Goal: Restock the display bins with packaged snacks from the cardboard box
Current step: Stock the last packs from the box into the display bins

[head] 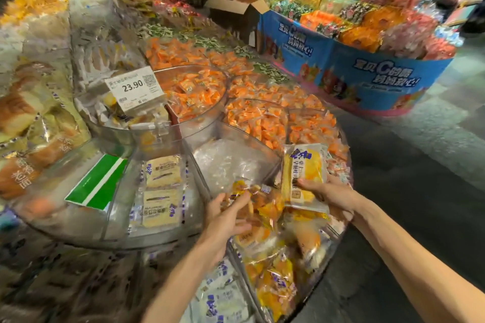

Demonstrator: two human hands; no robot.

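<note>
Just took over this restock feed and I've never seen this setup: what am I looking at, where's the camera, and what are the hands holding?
No machine here: a person works with bare hands, and the single picture comes from a wide-angle camera on their head, looking forward and down. The right hand holds a yellow snack packet over the clear display bins. The left hand reaches into a pile of yellow packets; blur hides whether it grips one. Further bins hold orange packets, with a price tag reading 23.90. An open cardboard box stands farther back.
</note>
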